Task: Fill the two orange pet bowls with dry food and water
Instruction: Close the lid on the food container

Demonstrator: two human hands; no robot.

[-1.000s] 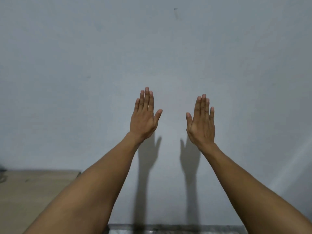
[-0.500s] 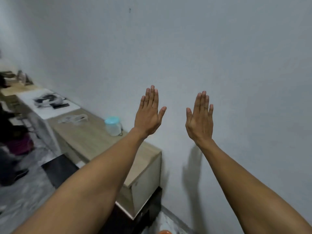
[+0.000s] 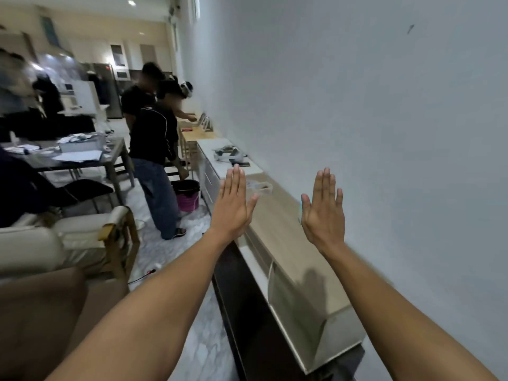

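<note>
We see a long white wall point(image 3: 357, 105) on our right, with a low wood-topped cabinet point(image 3: 288, 243) running along its foot. The floor point(image 3: 156, 251) is pale marble. To the left stand a cream armchair point(image 3: 27, 248) and a grey table point(image 3: 115, 151) strewn with papers. Ceiling lights point(image 3: 132, 2) glow at the blurred far end.

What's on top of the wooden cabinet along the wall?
A small clear item lies on the wooden cabinet, partly behind the left hand. The right hand covers the spot beside it; only a pale blue sliver shows. No orange bowls visible.
</note>
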